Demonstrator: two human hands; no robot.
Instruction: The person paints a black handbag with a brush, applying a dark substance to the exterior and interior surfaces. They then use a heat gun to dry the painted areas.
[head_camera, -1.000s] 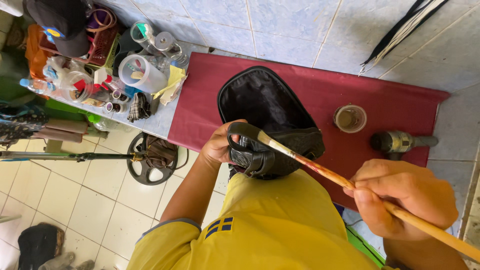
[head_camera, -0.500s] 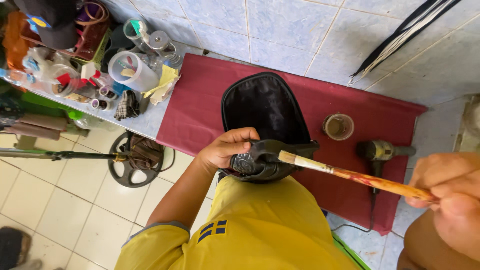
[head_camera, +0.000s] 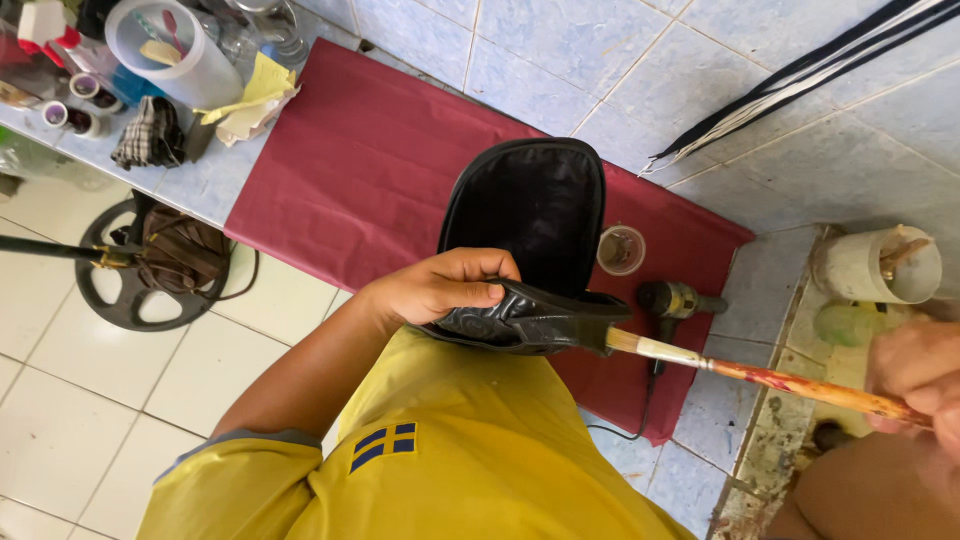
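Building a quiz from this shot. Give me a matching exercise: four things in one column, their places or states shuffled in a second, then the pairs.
Things:
1. left hand
2. right hand
3. small cup
4. black bag

Places:
A. lying on the red cloth
B. standing right of the bag
C. gripping the wooden paintbrush
D. holding the folded black leather piece

Pairs: 1-D, 2-C, 3-B, 4-A

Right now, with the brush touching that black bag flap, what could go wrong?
1. The long wooden-handled paintbrush is held far back by the right hand, so its bristles may wander on the black leather bag.
2. The left hand pinches the flap beside the bristles and could get smeared.
3. Drips may land on the maroon cloth or the yellow shirt.
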